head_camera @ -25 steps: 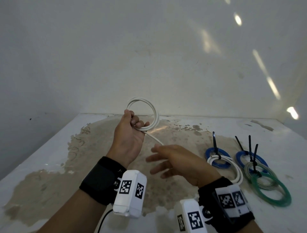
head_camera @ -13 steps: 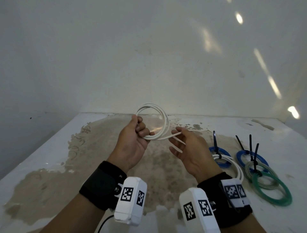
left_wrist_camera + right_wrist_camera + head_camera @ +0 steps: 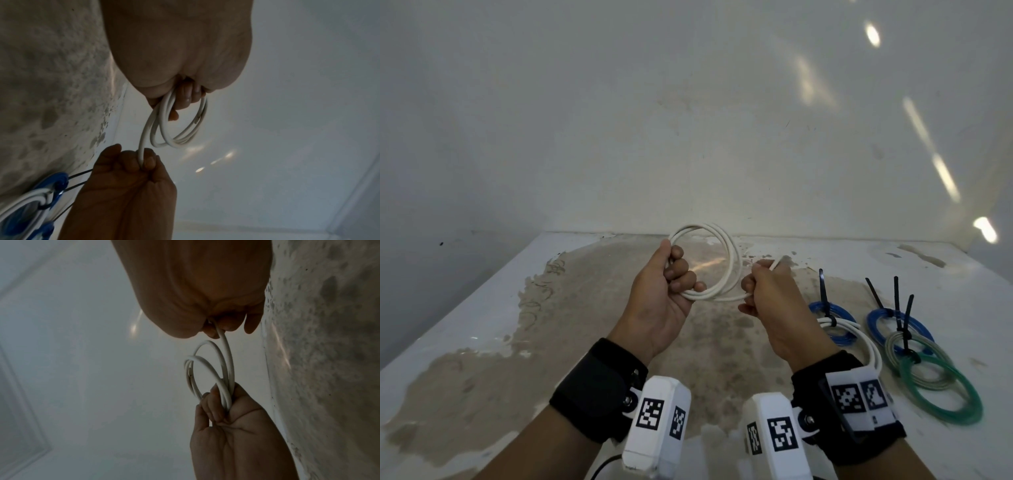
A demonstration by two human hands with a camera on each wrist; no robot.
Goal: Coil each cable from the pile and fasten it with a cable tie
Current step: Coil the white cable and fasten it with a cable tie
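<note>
A white cable (image 3: 726,255) is looped into a coil held above the table. My left hand (image 3: 671,274) grips the coil's loops in its curled fingers, also seen in the left wrist view as the white cable (image 3: 185,129) hanging from my left hand (image 3: 185,97). My right hand (image 3: 763,287) is closed round the cable's free end just right of the coil. In the right wrist view the white cable (image 3: 226,353) runs from my right hand (image 3: 218,327) down to the other hand (image 3: 224,405).
Several coiled cables fastened with black ties lie at the right: a blue coil (image 3: 835,318), a white coil (image 3: 866,346), a second blue coil (image 3: 893,322), a grey coil (image 3: 928,377), a green coil (image 3: 962,407). The white table (image 3: 482,308) has a worn brown patch; a wall stands behind.
My right hand came up from below the coil, took the cable's free end and closed round it. The left hand shifted the coil slightly right and up.
</note>
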